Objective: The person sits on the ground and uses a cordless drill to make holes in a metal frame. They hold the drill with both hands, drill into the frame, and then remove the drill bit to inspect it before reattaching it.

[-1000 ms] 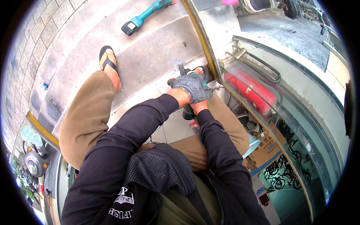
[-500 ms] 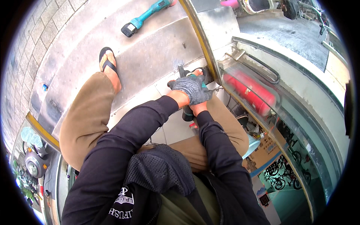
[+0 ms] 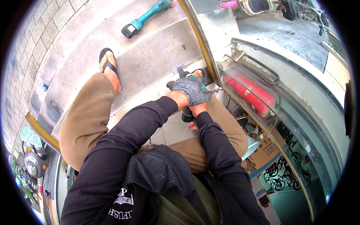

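My left hand [image 3: 187,90], in a grey knitted work glove, is closed over the top of a teal and black power tool [image 3: 187,115] that looks like a drill. Behind and below it, my bare right hand [image 3: 198,108] is wrapped round the same tool; most of its fingers are hidden. A dark metal bar [image 3: 181,71] juts from the tool's far end toward the step, with pale dust [image 3: 176,65] by its tip. Just beyond my hands is my right foot [image 3: 197,73] in a black flip-flop. Glove and hands cover much of the tool's body.
A teal cordless tool [image 3: 144,19] with a black battery lies on the grey stone step [image 3: 157,48]. A small bolt-like piece [image 3: 183,47] is nearer. To the right, a yellow-edged door frame [image 3: 202,37] and a red fire extinguisher [image 3: 249,93] stand close. My left foot [image 3: 108,65] rests on the step.
Both hands keep their hold on the tool, with barely any shift. The pale dust beside the bar's tip shows a little more plainly.
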`<state>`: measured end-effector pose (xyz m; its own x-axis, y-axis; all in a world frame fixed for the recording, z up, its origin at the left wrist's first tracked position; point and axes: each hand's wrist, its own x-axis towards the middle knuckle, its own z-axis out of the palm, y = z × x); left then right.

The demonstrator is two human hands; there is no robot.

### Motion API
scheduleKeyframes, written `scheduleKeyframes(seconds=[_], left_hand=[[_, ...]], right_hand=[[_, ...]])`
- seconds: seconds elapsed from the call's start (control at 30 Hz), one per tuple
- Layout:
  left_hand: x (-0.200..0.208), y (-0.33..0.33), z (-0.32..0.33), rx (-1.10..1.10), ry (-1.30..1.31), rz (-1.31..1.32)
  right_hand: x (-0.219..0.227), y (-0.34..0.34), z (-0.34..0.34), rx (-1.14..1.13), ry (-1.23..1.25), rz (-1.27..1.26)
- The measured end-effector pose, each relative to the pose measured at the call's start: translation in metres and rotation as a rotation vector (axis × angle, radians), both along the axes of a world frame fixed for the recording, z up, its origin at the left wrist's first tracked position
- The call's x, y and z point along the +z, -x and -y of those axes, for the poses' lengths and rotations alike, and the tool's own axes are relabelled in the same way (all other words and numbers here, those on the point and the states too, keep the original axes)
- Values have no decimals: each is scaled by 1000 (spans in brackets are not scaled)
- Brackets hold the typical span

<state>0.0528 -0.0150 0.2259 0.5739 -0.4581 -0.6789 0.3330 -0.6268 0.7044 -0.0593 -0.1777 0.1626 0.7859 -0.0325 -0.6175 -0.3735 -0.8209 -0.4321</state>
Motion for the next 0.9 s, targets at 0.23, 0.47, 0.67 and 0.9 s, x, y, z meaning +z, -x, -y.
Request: scheduleKeyframes(seconds=[0.23, 0.47, 0.67, 0.9], left_hand=[[11, -4, -4, 4, -16, -20], [1, -3, -2, -20, -19, -30], [10, -5, -1, -11, -33, -33], [9, -7, -4, -33, -25, -65]], right_hand=[[-8, 2, 4, -95, -71, 15], [-4, 1, -1, -24, -61, 84], [-6, 3, 4, -17, -8, 64], [1, -1, -1, 83, 82, 5]])
